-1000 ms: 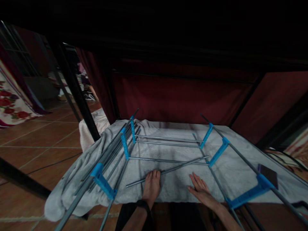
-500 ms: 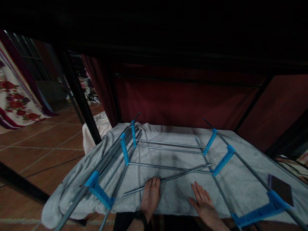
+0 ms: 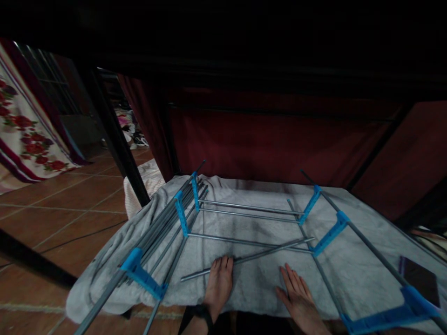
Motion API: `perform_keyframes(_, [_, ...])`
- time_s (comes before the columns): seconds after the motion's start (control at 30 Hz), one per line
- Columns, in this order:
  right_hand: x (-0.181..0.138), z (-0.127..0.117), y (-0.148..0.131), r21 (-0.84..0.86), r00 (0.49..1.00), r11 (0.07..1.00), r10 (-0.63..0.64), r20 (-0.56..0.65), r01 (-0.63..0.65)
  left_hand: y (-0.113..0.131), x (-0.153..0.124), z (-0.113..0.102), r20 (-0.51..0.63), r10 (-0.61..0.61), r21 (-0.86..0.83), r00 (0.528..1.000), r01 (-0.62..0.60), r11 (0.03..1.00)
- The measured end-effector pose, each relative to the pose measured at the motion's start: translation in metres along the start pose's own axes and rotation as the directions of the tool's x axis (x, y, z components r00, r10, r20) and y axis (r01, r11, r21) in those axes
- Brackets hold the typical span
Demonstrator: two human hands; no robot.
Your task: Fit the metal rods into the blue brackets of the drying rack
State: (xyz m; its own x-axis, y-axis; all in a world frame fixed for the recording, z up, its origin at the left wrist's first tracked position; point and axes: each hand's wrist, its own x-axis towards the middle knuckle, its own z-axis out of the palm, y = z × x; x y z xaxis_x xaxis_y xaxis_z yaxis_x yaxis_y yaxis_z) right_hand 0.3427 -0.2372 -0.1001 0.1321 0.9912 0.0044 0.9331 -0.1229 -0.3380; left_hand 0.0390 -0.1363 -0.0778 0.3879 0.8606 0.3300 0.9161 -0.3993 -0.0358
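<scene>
My left hand (image 3: 220, 280) lies over a loose grey metal tube (image 3: 258, 255), its fingers close together and curled down on it. The tube slants up to the right, and its far end crosses a crossbar (image 3: 237, 241). My right hand (image 3: 296, 295) rests on the grey blanket (image 3: 260, 284) with its fingers stretched out, holding nothing. Around both hands stands a partly joined frame of grey tubes with blue plastic brackets. One bracket (image 3: 145, 277) is near on the left, another (image 3: 394, 314) near on the right.
Several loose tubes (image 3: 164, 228) lie bundled along the left side. A dark phone-like slab (image 3: 419, 280) is at the right. Dark posts (image 3: 118, 139) and a dark surface overhead enclose the space, with red cloth (image 3: 272, 149) behind. Tiled floor (image 3: 84, 218) shows at the left.
The view has turned slightly left, so the frame and surroundings appear shifted to the right. Both hands keep nearly the same place and pose.
</scene>
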Motion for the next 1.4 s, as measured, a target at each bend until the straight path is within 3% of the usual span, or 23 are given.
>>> perform_keyframes(0.2, [-0.002, -0.006, -0.006, 0.049, 1.000, 0.998, 0.030, 0.010, -0.030, -0.002, -0.003, 0.001, -0.004, 0.043, 0.067, 0.999, -0.043, 0.997])
perform_keyframes(0.4, [-0.003, -0.007, -0.008, 0.118, 0.999, 0.992, 0.043, -0.032, -0.039, -0.007, 0.001, -0.010, -0.021, 0.020, -0.034, 1.000, -0.021, 0.999])
perform_keyframes(0.57, [0.002, -0.007, -0.010, 0.419, 0.983, 0.906, 0.129, -0.128, -0.064, -0.014, 0.002, -0.020, 0.001, 0.005, -0.131, 1.000, -0.005, 0.991])
perform_keyframes(0.63, [0.012, -0.015, -0.014, 0.627, 0.951, 0.768, 0.276, -0.139, -0.131, -0.018, 0.005, -0.027, 0.031, -0.008, -0.144, 0.999, 0.012, 0.989])
perform_keyframes(0.77, [0.040, -0.045, -0.025, 0.922, 0.811, 0.310, 0.585, 0.008, -0.233, -0.028, 0.018, -0.048, 0.074, -0.014, -0.169, 0.997, 0.027, 0.985])
perform_keyframes(0.87, [0.061, -0.065, -0.031, 0.984, 0.810, -0.026, 0.564, 0.160, -0.177, -0.036, 0.034, -0.062, 0.075, 0.024, -0.243, 0.997, -0.005, 0.970])
perform_keyframes(0.97, [0.080, -0.074, -0.029, 0.967, 0.832, -0.207, 0.502, 0.237, -0.151, -0.040, 0.047, -0.069, 0.084, 0.025, -0.285, 0.996, 0.000, 0.959])
perform_keyframes(1.17, [0.116, -0.076, 0.000, 0.954, 0.856, -0.246, 0.443, 0.266, -0.170, -0.038, 0.068, -0.069, 0.150, 0.065, -0.335, 0.987, -0.011, 0.942])
perform_keyframes(1.4, [0.148, -0.078, 0.033, 0.958, 0.796, -0.178, 0.532, 0.287, -0.226, -0.046, 0.109, -0.068, 0.167, 0.090, -0.215, 0.982, -0.053, 0.975])
